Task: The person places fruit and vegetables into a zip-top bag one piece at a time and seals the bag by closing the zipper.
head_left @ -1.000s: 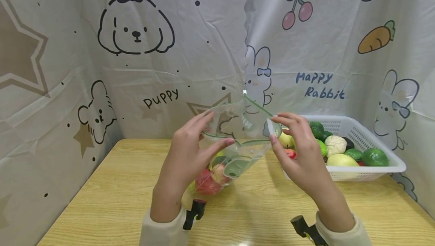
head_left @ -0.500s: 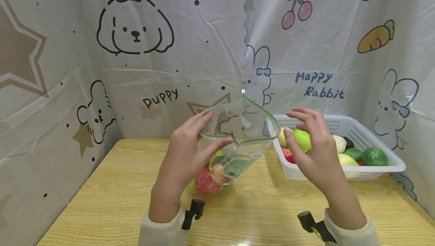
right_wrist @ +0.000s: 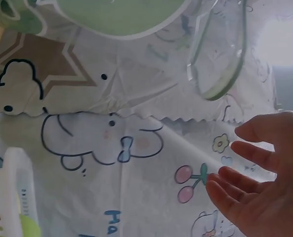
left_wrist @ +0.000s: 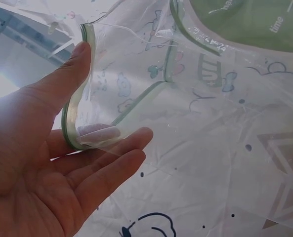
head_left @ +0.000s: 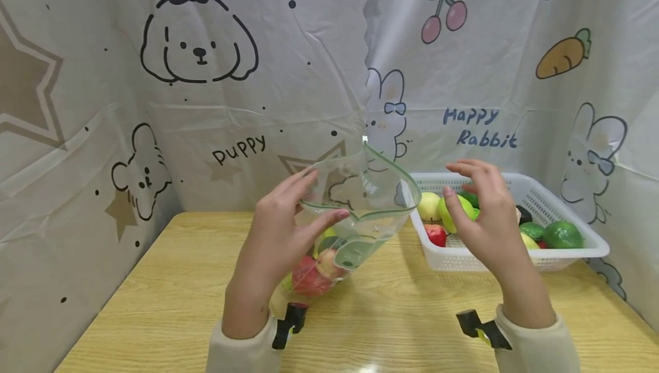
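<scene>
A clear zip bag (head_left: 374, 221) with a green-edged mouth stands on the table, its mouth spread wide. Red-and-yellow fruit (head_left: 311, 276) shows through the plastic at its bottom. My left hand (head_left: 280, 224) holds the bag's left rim, with the thumb along the front edge and the fingers at the back. Through the plastic, the left wrist view shows one fingertip (left_wrist: 99, 131) behind the rim. My right hand (head_left: 486, 218) is apart from the bag, in front of the basket, fingers loosely bent and nothing between them.
A white perforated basket (head_left: 566, 256) at the right holds several fruits and vegetables, among them a green apple (head_left: 453, 213), a red one (head_left: 436, 234) and a dark green one (head_left: 563, 234). The wooden table (head_left: 170, 304) meets a printed curtain (head_left: 231, 104) at the back.
My right hand has let go of the bag's right rim and moved right, over to the basket. The bag's mouth stays spread. My left hand keeps its hold on the bag.
</scene>
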Demonstrator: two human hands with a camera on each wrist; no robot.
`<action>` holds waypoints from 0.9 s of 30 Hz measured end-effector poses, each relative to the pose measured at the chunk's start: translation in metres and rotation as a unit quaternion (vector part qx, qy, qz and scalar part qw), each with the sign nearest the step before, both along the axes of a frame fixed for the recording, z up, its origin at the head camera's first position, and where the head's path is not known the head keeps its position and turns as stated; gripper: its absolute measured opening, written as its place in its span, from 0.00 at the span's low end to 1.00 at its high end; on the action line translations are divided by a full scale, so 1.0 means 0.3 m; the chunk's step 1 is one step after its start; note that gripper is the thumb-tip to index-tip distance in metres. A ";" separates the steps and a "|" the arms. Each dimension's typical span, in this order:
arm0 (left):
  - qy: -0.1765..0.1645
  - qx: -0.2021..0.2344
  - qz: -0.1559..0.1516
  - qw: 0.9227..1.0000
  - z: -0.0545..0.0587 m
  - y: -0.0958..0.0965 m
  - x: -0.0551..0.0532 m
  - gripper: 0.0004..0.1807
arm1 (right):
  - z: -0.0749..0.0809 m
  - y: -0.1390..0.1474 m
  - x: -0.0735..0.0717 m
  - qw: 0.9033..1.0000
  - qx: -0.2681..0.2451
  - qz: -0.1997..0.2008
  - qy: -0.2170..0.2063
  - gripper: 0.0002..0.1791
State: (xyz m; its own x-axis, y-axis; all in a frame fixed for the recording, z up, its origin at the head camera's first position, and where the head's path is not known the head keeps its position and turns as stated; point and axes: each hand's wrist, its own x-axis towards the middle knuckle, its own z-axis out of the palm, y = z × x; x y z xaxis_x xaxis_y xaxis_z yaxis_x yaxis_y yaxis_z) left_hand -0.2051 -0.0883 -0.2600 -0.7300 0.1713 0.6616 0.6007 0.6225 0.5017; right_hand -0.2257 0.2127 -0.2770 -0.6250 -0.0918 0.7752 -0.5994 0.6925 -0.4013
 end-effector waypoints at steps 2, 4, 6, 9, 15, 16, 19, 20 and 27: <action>0.000 -0.001 0.002 1.000 0.003 -0.007 0.002 0.41 | -0.015 0.005 -0.028 1.000 0.011 -0.001 -0.023 0.18; -0.002 -0.001 0.005 1.000 0.006 -0.014 0.005 0.41 | -0.037 0.010 -0.060 0.998 0.026 -0.003 -0.054 0.18; -0.003 -0.001 0.008 1.000 0.008 -0.019 0.006 0.41 | -0.066 0.018 -0.097 0.995 0.038 -0.001 -0.096 0.18; -0.007 0.003 0.007 1.000 0.007 -0.023 0.008 0.40 | -0.117 0.035 -0.149 0.983 0.065 -0.008 -0.171 0.20; -0.019 0.006 0.001 1.000 -0.003 -0.017 0.010 0.40 | -0.235 0.089 -0.219 0.956 0.125 -0.015 -0.266 0.22; -0.019 0.006 0.001 1.000 -0.004 -0.017 0.010 0.40 | -0.254 0.096 -0.229 0.952 0.134 -0.017 -0.273 0.22; -0.013 0.003 0.001 1.000 -0.005 -0.019 0.010 0.40 | -0.294 0.110 -0.253 0.944 0.150 -0.016 -0.294 0.23; -0.010 0.002 0.002 1.000 -0.004 -0.020 0.010 0.40 | -0.302 0.112 -0.260 0.941 0.156 -0.017 -0.301 0.23; -0.003 -0.001 -0.001 1.000 -0.001 -0.012 0.009 0.40 | -0.299 0.119 -0.269 0.900 0.211 -0.033 -0.380 0.24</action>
